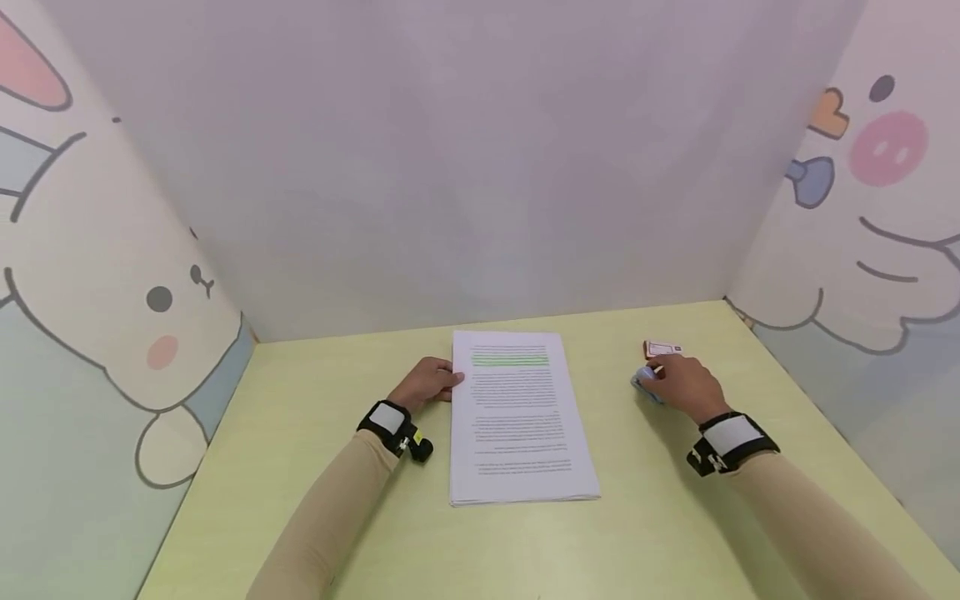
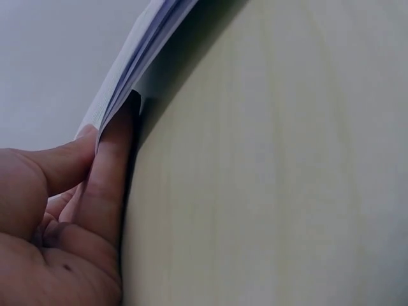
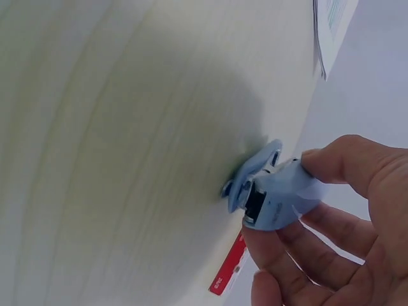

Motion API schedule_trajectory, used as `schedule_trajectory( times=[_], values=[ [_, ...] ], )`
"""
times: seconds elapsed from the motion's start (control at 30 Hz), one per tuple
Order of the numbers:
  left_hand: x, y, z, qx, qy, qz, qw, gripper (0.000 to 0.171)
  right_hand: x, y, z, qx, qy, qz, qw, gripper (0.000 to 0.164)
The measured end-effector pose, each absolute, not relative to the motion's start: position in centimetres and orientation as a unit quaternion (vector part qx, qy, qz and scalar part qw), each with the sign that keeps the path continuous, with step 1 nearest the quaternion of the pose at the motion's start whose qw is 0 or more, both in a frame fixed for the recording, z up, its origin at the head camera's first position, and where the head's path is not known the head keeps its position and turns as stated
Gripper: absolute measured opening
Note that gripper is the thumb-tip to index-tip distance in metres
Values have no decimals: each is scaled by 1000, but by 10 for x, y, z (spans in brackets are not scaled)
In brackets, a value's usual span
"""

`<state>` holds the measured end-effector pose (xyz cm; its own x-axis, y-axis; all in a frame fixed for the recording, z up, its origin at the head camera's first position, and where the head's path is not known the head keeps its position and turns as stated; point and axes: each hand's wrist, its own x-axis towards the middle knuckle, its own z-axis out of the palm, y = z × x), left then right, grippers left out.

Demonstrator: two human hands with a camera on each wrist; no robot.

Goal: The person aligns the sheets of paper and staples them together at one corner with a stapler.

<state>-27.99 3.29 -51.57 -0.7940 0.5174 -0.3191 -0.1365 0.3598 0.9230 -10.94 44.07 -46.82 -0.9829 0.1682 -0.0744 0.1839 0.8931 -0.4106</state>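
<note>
A stack of printed paper (image 1: 517,454) lies on the table, with green highlighted lines near its far end. At its left edge my left hand (image 1: 426,382) pinches the sheets, thumb on top and fingers beneath; in the left wrist view the edge of the paper stack (image 2: 143,54) is raised off the tabletop. To the right of the paper, my right hand (image 1: 688,388) grips a small light-blue stapler (image 3: 287,196) between thumb and fingers. The stapler's base is close over the table. Just behind that hand sits a small red and white box (image 1: 663,348).
The pale yellow wooden table (image 1: 360,533) meets a plain whitish wall (image 1: 480,183) at the back. Side panels with cartoon animals, a rabbit panel (image 1: 112,333) on the left and another panel (image 1: 885,250) on the right, bound the table.
</note>
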Motion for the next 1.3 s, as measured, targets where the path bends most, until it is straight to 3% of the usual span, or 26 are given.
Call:
schedule_trajectory(
  times=[0.33, 0.87, 1.3],
  values=[
    [-281, 33, -516, 110, 756, 571, 299, 20, -137, 422, -472, 23, 981, -182, -65, 32],
    [-283, 31, -517, 119, 749, 570, 315, 20, -190, 397, -483, -30, 982, -171, -70, 28],
    [-284, 30, -518, 137, 761, 551, 314, 19, -206, 385, -488, -34, 978, -195, -69, 29]
  ],
)
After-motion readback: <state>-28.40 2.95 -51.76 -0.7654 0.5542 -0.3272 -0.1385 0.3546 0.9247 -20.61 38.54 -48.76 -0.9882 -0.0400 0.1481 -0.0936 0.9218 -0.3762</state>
